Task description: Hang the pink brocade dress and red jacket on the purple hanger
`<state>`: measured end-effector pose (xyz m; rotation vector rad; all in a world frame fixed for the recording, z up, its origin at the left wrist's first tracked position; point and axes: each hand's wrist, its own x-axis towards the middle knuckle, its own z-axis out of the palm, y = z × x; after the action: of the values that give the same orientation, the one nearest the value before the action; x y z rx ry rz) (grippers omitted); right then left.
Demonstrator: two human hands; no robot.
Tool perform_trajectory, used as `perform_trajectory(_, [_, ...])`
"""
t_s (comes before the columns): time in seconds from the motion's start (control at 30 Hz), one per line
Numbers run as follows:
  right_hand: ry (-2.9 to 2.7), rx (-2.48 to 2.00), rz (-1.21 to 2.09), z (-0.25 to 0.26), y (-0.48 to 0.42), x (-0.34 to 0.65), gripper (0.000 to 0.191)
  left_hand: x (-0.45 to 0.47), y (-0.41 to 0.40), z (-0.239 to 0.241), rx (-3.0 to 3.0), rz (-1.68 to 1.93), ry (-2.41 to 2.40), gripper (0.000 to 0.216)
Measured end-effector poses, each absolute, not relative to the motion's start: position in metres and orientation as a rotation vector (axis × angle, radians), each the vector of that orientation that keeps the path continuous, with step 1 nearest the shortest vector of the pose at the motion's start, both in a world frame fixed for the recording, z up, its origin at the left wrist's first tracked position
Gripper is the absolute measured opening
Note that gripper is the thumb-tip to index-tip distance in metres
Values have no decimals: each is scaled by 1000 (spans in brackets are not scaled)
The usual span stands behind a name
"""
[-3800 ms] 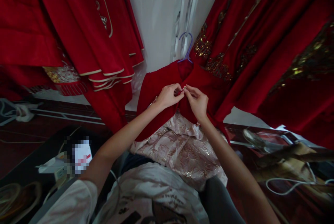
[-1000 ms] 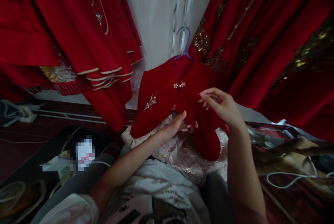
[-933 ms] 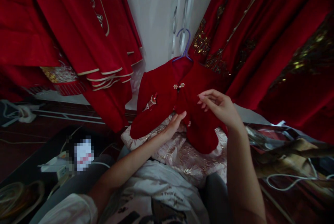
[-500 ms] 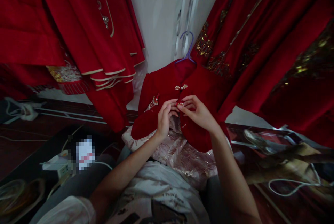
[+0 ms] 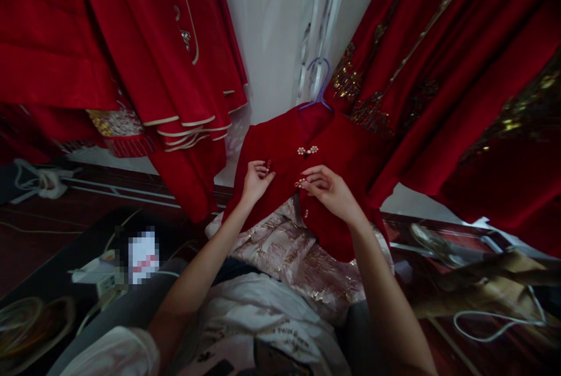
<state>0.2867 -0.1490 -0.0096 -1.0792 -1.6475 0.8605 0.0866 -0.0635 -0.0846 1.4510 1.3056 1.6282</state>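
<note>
Right hand (image 5: 333,196): fingertips pinched shut on a small pearl-and-gold frog fastening (image 5: 301,183) at the front opening of a small red velvet jacket (image 5: 355,154). Thumb and forefinger meet at the bead, which suits a piece that small.

Left hand (image 5: 256,180): fingers curled closed on the jacket's left front panel, just left of the opening. It seems to pull the cloth sideways so the edge lies flat and taut against the right hand's pinch.

Just beyond the hands, a matching pearl fastening (image 5: 307,150) sits closed near the collar.

The jacket hangs in the middle of the scene on a thin purple wire hanger (image 5: 320,80), far from the body and against a white wall (image 5: 272,25). The hanger takes the weight, so both hands are free. Its lower hem rests on a pale pink and gold brocade cloth (image 5: 284,247) across the lap.

Long red robes with cream piping (image 5: 144,48) hang at far left, and red robes with gold embroidery (image 5: 438,72) at far right. A white cable (image 5: 495,329) loops at near right.
</note>
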Motion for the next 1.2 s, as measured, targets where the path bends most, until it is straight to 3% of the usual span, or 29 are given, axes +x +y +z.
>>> perform_trajectory(0.2, [-1636, -1043, 868, -22, -135, 276, 23, 87, -67, -81, 1324, 1557, 957, 28])
perform_trajectory(0.33, [-1606, -1013, 765, -35, -106, 254, 21, 88, -76, -71, 1285, 1485, 853, 35])
perform_trajectory(0.53, [-1628, -1123, 424, -43, -78, 226, 12, 87, -74, -68, 1278, 1568, 887, 32])
perform_trajectory(0.87, [-1640, -1271, 258, -41, -88, 217, 14, 89, -58, -72, 1297, 1623, 987, 25])
perform_trajectory(1.07, [-1638, -1267, 286, -41, -83, 218, 15, 74, -55, -71, 1474, 1505, 966, 25])
perform_trajectory(1.2, [-1632, -1229, 604, -43, -87, 239, 23, 59, -69, -75, 1688, 1414, 1034, 28])
